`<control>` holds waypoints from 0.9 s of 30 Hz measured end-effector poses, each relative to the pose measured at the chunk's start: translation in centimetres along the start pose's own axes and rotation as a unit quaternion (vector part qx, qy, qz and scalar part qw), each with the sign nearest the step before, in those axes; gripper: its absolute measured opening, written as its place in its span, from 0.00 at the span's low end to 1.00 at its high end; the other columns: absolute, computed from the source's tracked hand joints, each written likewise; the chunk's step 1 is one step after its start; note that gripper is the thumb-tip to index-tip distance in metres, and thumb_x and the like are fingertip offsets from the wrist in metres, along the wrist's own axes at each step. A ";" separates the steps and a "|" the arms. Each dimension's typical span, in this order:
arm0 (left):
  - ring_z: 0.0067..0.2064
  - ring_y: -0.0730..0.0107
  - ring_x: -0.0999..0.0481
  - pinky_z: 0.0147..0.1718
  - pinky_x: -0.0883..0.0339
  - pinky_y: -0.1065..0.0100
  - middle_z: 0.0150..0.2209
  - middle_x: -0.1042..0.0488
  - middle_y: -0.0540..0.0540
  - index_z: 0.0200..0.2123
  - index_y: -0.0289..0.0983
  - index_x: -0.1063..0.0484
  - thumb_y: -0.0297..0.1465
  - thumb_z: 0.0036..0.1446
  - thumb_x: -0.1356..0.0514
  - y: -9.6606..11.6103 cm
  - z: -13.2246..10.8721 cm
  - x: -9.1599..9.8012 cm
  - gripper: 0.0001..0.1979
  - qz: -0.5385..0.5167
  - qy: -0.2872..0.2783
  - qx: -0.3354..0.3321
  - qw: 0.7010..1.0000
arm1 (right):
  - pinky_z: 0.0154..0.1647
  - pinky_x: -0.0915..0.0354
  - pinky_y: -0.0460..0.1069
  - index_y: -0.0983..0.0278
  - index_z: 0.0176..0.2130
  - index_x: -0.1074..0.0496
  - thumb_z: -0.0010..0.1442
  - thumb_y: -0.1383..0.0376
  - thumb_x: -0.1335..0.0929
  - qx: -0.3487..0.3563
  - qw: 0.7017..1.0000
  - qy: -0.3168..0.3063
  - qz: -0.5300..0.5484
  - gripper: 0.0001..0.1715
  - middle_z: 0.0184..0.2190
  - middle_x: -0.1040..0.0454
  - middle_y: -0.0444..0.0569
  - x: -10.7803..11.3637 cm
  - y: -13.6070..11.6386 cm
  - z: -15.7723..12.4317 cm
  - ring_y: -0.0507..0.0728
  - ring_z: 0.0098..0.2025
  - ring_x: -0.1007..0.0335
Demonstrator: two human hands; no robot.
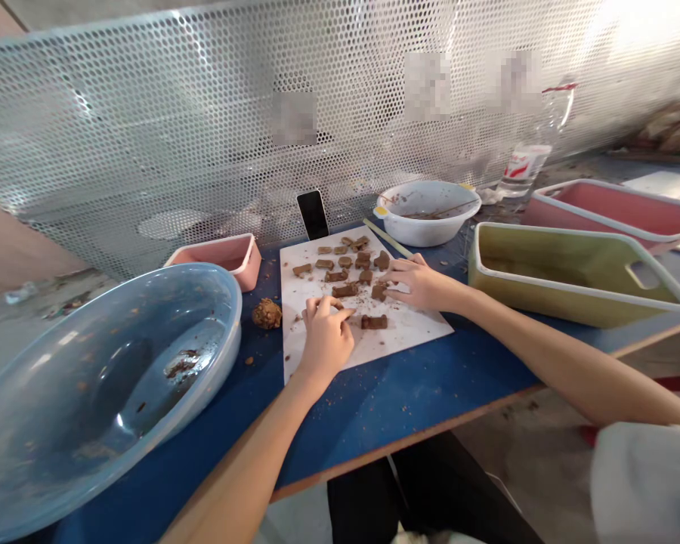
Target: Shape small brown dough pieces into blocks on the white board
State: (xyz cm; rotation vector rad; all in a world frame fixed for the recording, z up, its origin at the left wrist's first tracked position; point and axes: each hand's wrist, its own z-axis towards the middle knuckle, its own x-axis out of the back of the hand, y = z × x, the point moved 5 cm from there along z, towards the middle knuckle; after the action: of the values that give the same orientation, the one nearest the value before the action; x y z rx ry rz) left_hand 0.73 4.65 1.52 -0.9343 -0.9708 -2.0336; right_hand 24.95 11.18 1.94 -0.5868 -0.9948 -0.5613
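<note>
Small brown pieces (345,262) lie on a white board (411,323); the right hand (416,285), fingers apart, touches one, while the left hand (327,336) curls nearby. Whether either pinches anything cannot be told. The blue tabletop (385,400) also carries a basin (119,325) and green bin (544,287).

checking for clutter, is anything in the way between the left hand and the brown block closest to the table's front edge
Nothing visible does: only the white sheet shows between the left hand and the front brown block. The right hand is farther back, by another block, outside that gap.
</note>
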 end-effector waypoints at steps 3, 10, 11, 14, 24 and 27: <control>0.55 0.46 0.32 0.59 0.30 0.45 0.50 0.21 0.38 0.46 0.40 0.10 0.14 0.60 0.42 0.0 0.0 0.0 0.24 -0.004 0.001 0.001 1.000 | 0.58 0.38 0.63 0.60 0.59 0.17 0.78 0.52 0.34 0.005 1.000 -0.018 -0.022 0.23 0.50 0.23 0.59 0.3 -0.4 0.0 0.68 0.55 0.27; 0.55 0.46 0.32 0.58 0.29 0.44 0.50 0.21 0.38 0.46 0.39 0.10 0.14 0.60 0.42 -0.1 -0.1 0.0 0.24 -0.009 0.005 -0.002 1.000 | 0.60 0.37 0.65 0.55 0.61 0.17 0.80 0.52 0.35 0.072 0.995 -0.052 -0.050 0.23 0.54 0.26 0.59 1.6 -1.2 -0.5 0.67 0.57 0.32; 0.55 0.46 0.32 0.58 0.29 0.44 0.49 0.21 0.38 0.46 0.39 0.10 0.14 0.60 0.42 -0.1 -0.1 0.0 0.24 -0.008 0.005 -0.002 1.000 | 0.60 0.37 0.65 0.55 0.60 0.17 0.80 0.52 0.35 0.079 0.994 -0.055 -0.050 0.23 0.53 0.26 0.58 1.6 -1.3 -0.5 0.67 0.56 0.32; 0.55 0.46 0.31 0.57 0.29 0.44 0.49 0.21 0.38 0.46 0.40 0.10 0.14 0.60 0.42 -0.1 -0.1 -0.1 0.24 -0.004 0.007 0.001 1.000 | 0.60 0.37 0.65 0.56 0.60 0.17 0.80 0.51 0.36 0.081 0.994 -0.055 -0.054 0.24 0.53 0.26 0.59 1.6 -1.2 -0.5 0.67 0.56 0.32; 0.55 0.46 0.31 0.57 0.29 0.44 0.50 0.21 0.38 0.45 0.41 0.10 0.15 0.60 0.42 -0.1 0.0 -0.1 0.24 0.005 0.001 0.000 1.000 | 0.60 0.36 0.65 0.58 0.60 0.18 0.81 0.52 0.36 0.076 0.994 -0.050 -0.056 0.24 0.54 0.25 0.59 1.4 -1.4 -0.4 0.67 0.57 0.31; 0.55 0.45 0.31 0.57 0.28 0.44 0.50 0.21 0.37 0.45 0.39 0.11 0.15 0.61 0.42 0.0 -0.1 -0.2 0.22 0.009 -0.001 -0.002 1.000 | 0.60 0.36 0.65 0.59 0.59 0.18 0.81 0.52 0.36 0.075 0.995 -0.037 -0.047 0.23 0.53 0.25 0.59 1.5 -2.1 -0.3 0.67 0.57 0.31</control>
State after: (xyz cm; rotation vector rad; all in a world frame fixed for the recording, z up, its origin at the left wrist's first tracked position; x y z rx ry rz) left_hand 0.78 4.64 1.36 -0.9451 -0.9564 -2.0204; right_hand 24.36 9.28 3.54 -0.4312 -1.1279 -0.5468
